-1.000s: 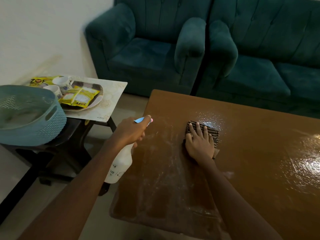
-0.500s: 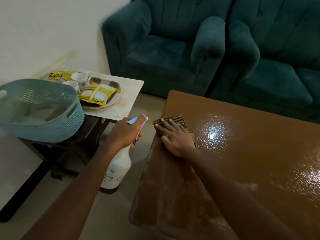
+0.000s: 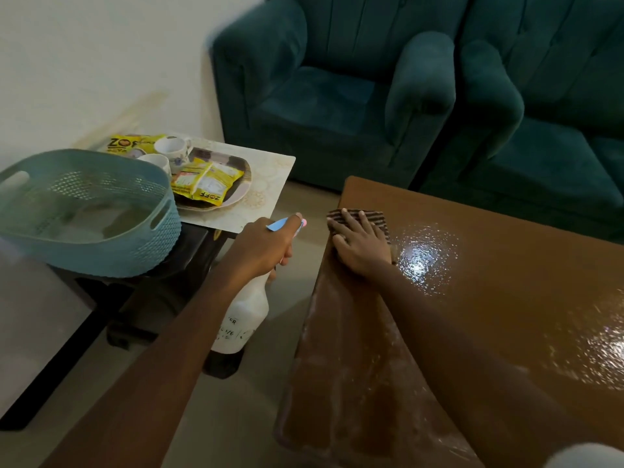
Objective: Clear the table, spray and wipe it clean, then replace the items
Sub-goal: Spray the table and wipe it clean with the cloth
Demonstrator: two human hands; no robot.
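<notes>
Striped brown cloth [image 3: 359, 218] lies flat under your right hand [image 3: 360, 247], whose fingers are spread straight and press it down rather than clutch it, right at the far left corner of the brown table [image 3: 489, 298]. A second ago that cloth sat further in from the table's left edge. Your stroke has carried it outward to the corner, so this pass has probably reached its end. Pale streaks run along the table's near left strip, which I judge unwiped, and wet glare shines just right of the cloth. Your left hand [image 3: 265, 244] curls round the neck of the white spray bottle [image 3: 244, 319], held off the table's left edge over the floor. Further left of the table, the side table [image 3: 270, 170] carries the blue basket [image 3: 101, 251], two cups [image 3: 174, 148] and the plate [image 3: 236, 199] with yellow packets [image 3: 206, 185], so replacing is not yet begun.
</notes>
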